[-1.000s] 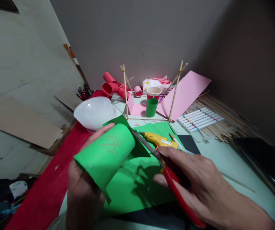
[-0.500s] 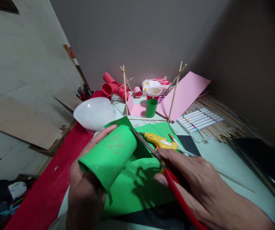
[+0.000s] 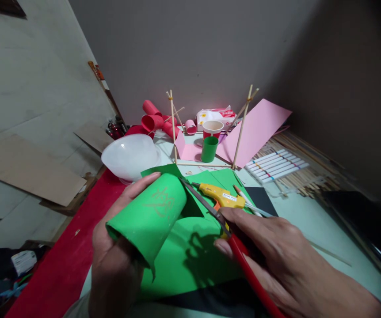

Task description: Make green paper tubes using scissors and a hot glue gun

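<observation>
My left hand [image 3: 116, 260] is wrapped round a cup covered in green paper [image 3: 149, 216], held on its side with a loose flap of the paper trailing to the right. My right hand [image 3: 286, 265] grips red-handled scissors [image 3: 240, 260]; their blades [image 3: 203, 204] meet the green paper at the cup's far end. Flat green sheets [image 3: 193, 260] lie on the table under both hands. A yellow glue gun [image 3: 222, 196] rests just beyond the scissors.
A white bowl [image 3: 129, 155] sits at the left by a red cloth [image 3: 67, 260]. Further back stand a small green cup [image 3: 209, 149], a red paper cup [image 3: 212, 129], red paper tubes [image 3: 155, 118], a stick frame [image 3: 240, 128], pink sheets [image 3: 260, 126] and a row of markers [image 3: 276, 164].
The green cup has tilted and shifted slightly in my left hand. The scissors stay at the paper's edge, barely moved.
</observation>
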A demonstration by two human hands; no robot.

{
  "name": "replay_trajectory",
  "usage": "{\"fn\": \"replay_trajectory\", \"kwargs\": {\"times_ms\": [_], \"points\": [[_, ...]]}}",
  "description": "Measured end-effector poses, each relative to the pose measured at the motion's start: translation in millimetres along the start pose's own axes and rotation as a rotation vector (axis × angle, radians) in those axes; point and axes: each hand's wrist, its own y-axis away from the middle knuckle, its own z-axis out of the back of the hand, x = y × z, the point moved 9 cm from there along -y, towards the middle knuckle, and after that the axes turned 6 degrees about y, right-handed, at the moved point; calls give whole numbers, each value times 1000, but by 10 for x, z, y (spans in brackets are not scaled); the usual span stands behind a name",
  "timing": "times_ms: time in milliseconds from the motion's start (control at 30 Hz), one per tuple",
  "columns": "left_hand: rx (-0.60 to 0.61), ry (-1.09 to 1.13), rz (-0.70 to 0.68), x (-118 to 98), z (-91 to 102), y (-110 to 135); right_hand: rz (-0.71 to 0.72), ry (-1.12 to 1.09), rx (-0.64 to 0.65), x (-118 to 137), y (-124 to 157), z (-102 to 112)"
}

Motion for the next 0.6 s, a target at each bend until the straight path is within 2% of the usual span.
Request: {"fn": "replay_trajectory", "kwargs": {"times_ms": [167,300,433,600], "points": [[177,-92,-148,-96,-33,-87,-49,-73,60,-78,-44,-48],[284,-218,-269,-123,-21,-92,-50,-99,25,-83,-65,-13],[272,-223,-248,-71,57,-127,-60,-108,16,-78,-59,2],[216,-185,-57,107,167,-306,-48,-78,17,-64,-48,-6]]}}
